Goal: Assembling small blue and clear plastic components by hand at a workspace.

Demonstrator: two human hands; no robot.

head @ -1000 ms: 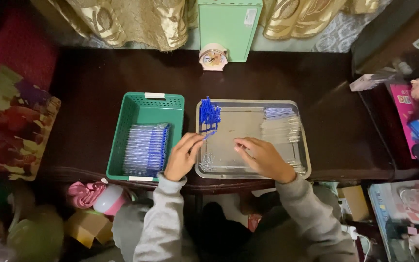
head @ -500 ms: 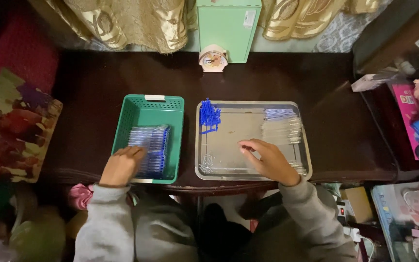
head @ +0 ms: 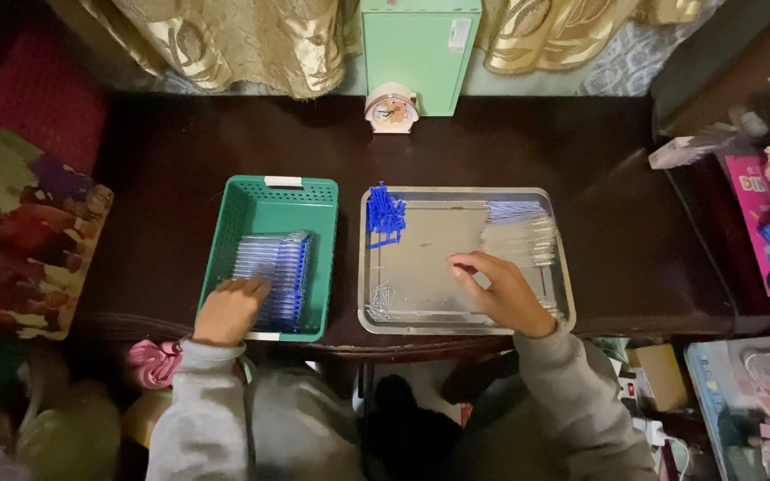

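L hand point(head: 227, 309) resting loosely curled on pens point(head: 271, 278) in green basket point(head: 240, 212); R hand point(head: 501, 291), right of basket, fingers bent, picking inside metal tray point(head: 465, 192), grip unclear.

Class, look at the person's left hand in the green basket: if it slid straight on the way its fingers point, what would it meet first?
Probably the stack of blue pens in the green plastic basket; the left hand points up and slightly right, and its fingers seem already at the stack's near edge.
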